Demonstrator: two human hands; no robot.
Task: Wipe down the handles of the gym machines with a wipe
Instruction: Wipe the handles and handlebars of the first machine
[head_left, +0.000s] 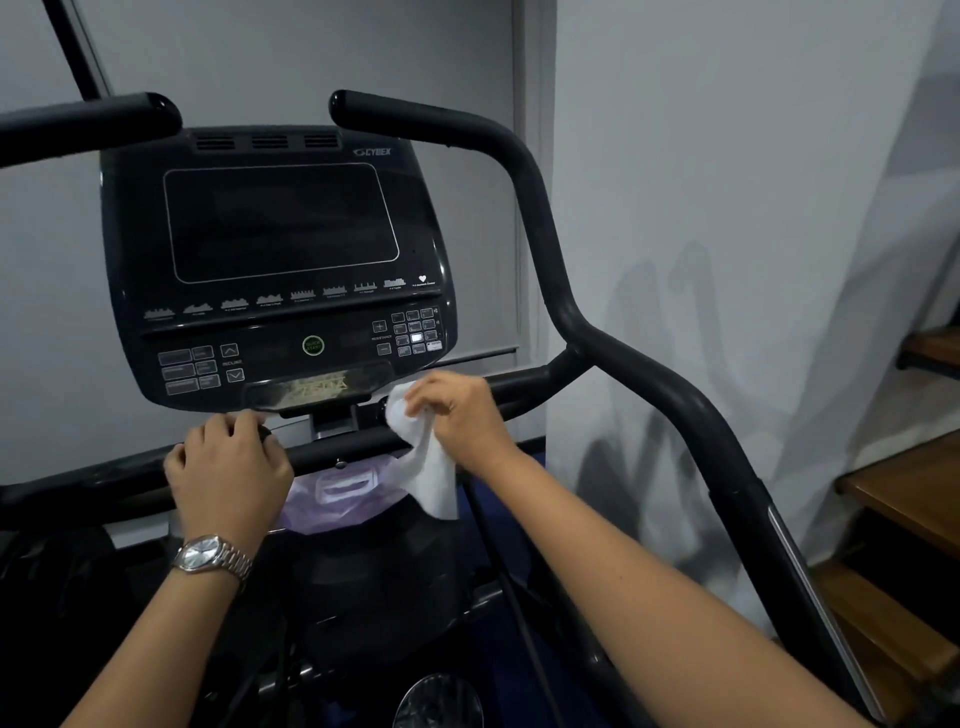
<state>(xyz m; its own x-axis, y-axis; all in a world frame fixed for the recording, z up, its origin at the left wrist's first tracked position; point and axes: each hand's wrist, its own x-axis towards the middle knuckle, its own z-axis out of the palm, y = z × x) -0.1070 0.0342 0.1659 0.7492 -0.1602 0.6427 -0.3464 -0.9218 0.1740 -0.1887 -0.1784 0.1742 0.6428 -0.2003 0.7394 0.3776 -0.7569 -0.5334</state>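
Both hands sit low-centre: my left hand (228, 470) grips the crossbar (353, 449), my right hand (460, 415) pinches the wipe (428, 470) against the short handle (524, 387) under the console (275, 249), where a careless swipe could press buttons (413, 332) or drop the dangling wipe.

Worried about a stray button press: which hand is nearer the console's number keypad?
Right. The right hand, holding the wipe, sits just below the keypad; the left hand grips the crossbar farther off, below the console's left side.
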